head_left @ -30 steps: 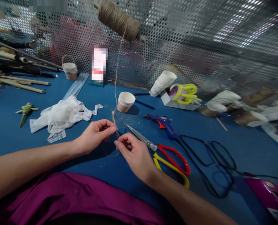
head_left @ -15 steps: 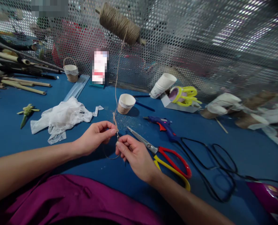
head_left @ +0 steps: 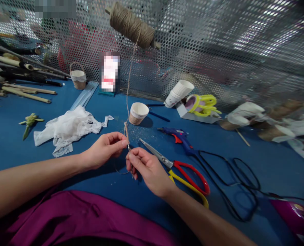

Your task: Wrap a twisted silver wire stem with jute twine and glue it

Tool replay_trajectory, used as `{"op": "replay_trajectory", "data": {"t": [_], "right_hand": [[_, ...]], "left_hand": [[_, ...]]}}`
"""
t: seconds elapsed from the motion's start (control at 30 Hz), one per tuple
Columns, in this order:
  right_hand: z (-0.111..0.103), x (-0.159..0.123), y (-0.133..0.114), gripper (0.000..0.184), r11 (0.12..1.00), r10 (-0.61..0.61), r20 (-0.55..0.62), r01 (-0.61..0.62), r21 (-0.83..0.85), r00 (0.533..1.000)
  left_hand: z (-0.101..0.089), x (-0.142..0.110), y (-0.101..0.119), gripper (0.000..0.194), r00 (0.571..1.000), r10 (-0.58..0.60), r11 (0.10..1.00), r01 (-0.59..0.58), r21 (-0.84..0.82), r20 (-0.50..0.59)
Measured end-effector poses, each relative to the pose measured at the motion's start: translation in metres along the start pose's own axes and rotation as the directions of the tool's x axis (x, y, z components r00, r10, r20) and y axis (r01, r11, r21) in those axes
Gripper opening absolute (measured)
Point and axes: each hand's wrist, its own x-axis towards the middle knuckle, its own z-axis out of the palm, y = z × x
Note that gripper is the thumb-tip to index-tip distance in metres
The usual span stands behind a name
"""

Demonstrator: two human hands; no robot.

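My left hand (head_left: 103, 150) pinches a thin wire wrapped in twine (head_left: 126, 131) between thumb and fingers. Just below and touching that spot, my right hand (head_left: 150, 171) is closed on the wire's dark lower part, which its fingers mostly hide. A strand of twine (head_left: 128, 85) runs down to the wrapped piece from a large spool of twine (head_left: 131, 27) hung on the mesh. Beyond my hands stands a small twine-covered cup with a lace rim (head_left: 139, 114). Scissors (head_left: 168, 163) with red and yellow handles lie beside my right hand.
White lace (head_left: 70, 128) lies heaped at left. A blue glue gun (head_left: 182, 139) with a looping black cord rests at right. A finished little basket (head_left: 78, 80), a phone (head_left: 109, 73) and stacked paper cups (head_left: 179, 94) stand along the perforated metal screen.
My right fingers have shifted slightly on the wire, and the wrapped end leans a little differently. Both hands stay in nearly the same place.
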Motion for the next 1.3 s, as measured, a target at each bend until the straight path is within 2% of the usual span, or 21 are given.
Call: {"op": "replay_trajectory", "data": {"t": [0.13,0.2,0.27,0.4,0.6,0.8,0.9,1.0,1.13,1.2,1.3], "right_hand": [[0.0016,-0.0009,0.0039,0.01,0.953,-0.142,-0.167,0.09,-0.288,0.976],[0.0018,-0.0019,0.0046,0.01,0.905,-0.213,-0.176,0.126,-0.406,0.961],[0.0016,-0.0029,0.0043,0.012,0.879,-0.242,-0.173,0.14,-0.456,0.955],[0.0004,-0.0037,0.0034,0.012,0.903,-0.22,-0.156,0.141,-0.406,0.963],[-0.0022,-0.0022,0.0042,0.013,0.967,-0.11,-0.084,0.088,-0.238,0.99],[-0.0012,0.0004,0.0004,0.014,0.997,0.018,0.022,-0.019,0.076,1.0],[-0.0002,0.0011,0.0009,0.016,0.985,0.037,0.049,-0.044,0.164,0.998],[0.0003,0.0012,0.0018,0.015,0.999,0.029,-0.027,-0.028,0.033,0.999],[0.0003,0.0005,0.0018,0.013,0.972,-0.113,-0.16,0.076,-0.223,0.981],[0.0001,-0.0001,0.0013,0.013,0.957,-0.146,-0.175,0.094,-0.276,0.974],[-0.0004,-0.001,0.0006,0.015,0.964,-0.119,-0.172,0.073,-0.254,0.978]], "left_hand": [[0.0052,-0.0044,0.0013,0.018,0.995,0.078,0.965,-0.06,0.256,-0.061],[0.007,-0.006,0.002,0.016,0.993,0.092,0.947,-0.065,0.314,-0.07],[0.0073,-0.0064,0.0019,0.014,0.994,0.081,0.947,-0.055,0.316,-0.067],[0.0047,-0.005,-0.0005,0.015,0.999,0.043,0.971,-0.034,0.236,-0.031],[0.0016,-0.0042,-0.0027,0.018,0.999,0.023,0.995,-0.025,0.099,0.024],[-0.0002,-0.0028,-0.0033,0.023,0.993,-0.049,0.997,0.055,-0.057,0.104],[-0.0012,-0.0019,-0.0039,0.024,0.991,-0.063,0.996,0.07,-0.06,0.115],[-0.0005,-0.0021,-0.0044,0.023,0.999,-0.027,0.999,0.025,0.047,0.044],[0.0011,-0.0034,-0.0036,0.02,1.0,0.009,0.982,-0.009,0.191,0.001],[0.0012,-0.0039,-0.0029,0.019,1.0,0.017,0.981,-0.019,0.191,0.012],[0.0008,-0.0041,-0.0023,0.018,1.0,0.014,0.988,-0.018,0.151,0.025]]}}
